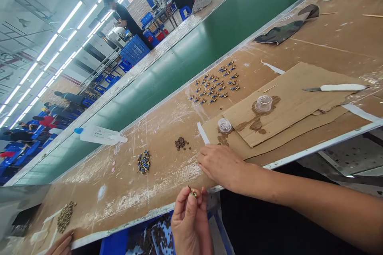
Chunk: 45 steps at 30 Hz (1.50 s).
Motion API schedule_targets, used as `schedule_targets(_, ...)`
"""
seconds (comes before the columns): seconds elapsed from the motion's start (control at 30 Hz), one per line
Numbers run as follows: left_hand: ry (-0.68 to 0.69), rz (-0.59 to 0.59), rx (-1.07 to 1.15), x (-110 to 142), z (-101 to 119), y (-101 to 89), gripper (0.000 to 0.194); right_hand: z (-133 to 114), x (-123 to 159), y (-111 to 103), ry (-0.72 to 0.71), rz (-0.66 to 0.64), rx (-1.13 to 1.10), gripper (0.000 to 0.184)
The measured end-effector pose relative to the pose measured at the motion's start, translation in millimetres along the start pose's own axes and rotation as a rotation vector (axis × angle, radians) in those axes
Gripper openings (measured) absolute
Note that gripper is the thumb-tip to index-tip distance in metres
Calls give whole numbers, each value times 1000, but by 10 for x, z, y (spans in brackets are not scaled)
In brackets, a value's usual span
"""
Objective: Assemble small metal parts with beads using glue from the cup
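My left hand [191,221] pinches a tiny green and yellowish piece [193,194] with a dark thin tip between thumb and fingers, just off the table's front edge. Beside it on the right, my right hand [223,165] lies at the table edge, fingers curled together and fingertips hidden; anything in them cannot be seen. Beyond my hands sits a small heap of dark brown bits [180,143]. Left of that is a pile of tiny blue and yellow pieces [144,162]. Similar blue and yellow pieces [213,87] stand spread in loose rows farther back.
Cardboard [287,107] on the right bears a clear cup [263,104] and a white-handled knife [341,87]. Another small clear cup [224,126] stands near my right hand. A white bottle [101,135] lies left. Another person's hand [61,244] is near a tan pile [65,217].
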<state>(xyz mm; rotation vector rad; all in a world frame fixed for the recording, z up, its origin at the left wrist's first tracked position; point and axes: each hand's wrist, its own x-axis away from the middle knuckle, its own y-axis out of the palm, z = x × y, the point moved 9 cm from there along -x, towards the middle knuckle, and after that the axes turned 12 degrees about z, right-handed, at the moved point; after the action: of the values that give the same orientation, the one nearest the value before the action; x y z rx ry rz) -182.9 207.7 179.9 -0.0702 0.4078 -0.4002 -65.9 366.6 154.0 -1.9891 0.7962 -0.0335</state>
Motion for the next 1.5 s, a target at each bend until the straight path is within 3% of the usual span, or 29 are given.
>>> schedule_targets(0.07,39,39,-2,-444,108,-469,23,20,-34,65,12,-18,30,18)
schedule_targets(0.13,50,79,-22,-964,113,-1055,8,30,-46,99,12,-38,49,18)
schedule_targets(0.17,29,27,-116,-1203,41,-1291,11,29,-47,102,8,-48,55,18)
schedule_targets(0.23,6,58,-267,-1590,-112,-1794,21,16,-44,89,-3,-69,61,17)
schedule_targets(0.3,-84,140,-353,-1753,-260,-2106,28,6,-37,55,-5,-81,61,17)
schedule_targets(0.33,-101,168,-360,-1739,-264,-2126,29,6,-33,36,-1,-84,60,17)
schedule_targets(0.37,-99,181,-335,-1666,-222,-2050,28,9,-30,18,5,-84,58,17)
schedule_targets(0.43,-80,174,-171,-1366,-71,-1668,20,22,-22,-12,19,-75,50,17)
schedule_targets(0.47,-64,166,-46,-1157,16,-1408,6,31,-19,-26,26,-66,45,17)
schedule_targets(0.57,-100,55,18,-404,44,-498,20,61,-5,-69,43,-16,22,15)
schedule_targets(0.63,-297,-50,80,110,-182,63,19,87,19,-119,56,40,7,13)
schedule_targets(0.73,-617,-58,260,679,-521,535,13,129,107,-220,56,140,-8,17)
schedule_targets(0.83,-795,-18,436,905,-653,688,13,165,229,-298,20,200,-14,18)
schedule_targets(1.07,-1015,-15,723,989,-644,817,17,213,154,-256,25,145,25,21)
schedule_targets(1.3,-1055,13,699,993,-580,776,15,106,-42,-82,43,42,-3,16)
schedule_targets(1.5,-1070,113,566,889,-570,722,14,154,-73,-38,131,-17,-40,12)
